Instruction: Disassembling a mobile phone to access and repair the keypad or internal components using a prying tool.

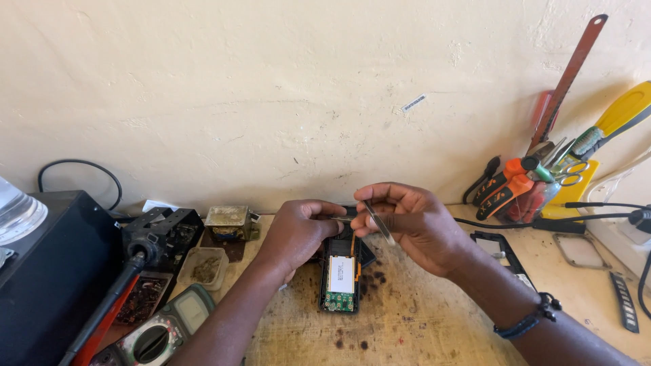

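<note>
Open table (434,332) in front of the opened phone (340,274), passable toward the near edge. Blocked at left by soldering iron (129,271), multimeter (159,335) and small tub (202,268); at right by phone cover (498,251), cables (515,224) and tool holder (542,193).

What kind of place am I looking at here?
Probably a small electronics repair bench: an opened phone lies on the stained worktop, a multimeter sits to the left, and pliers and screwdrivers stand against the wall.

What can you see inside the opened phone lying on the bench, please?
Inside the opened phone: a white battery and a green circuit board below it. The left hand covers its upper end.
</note>
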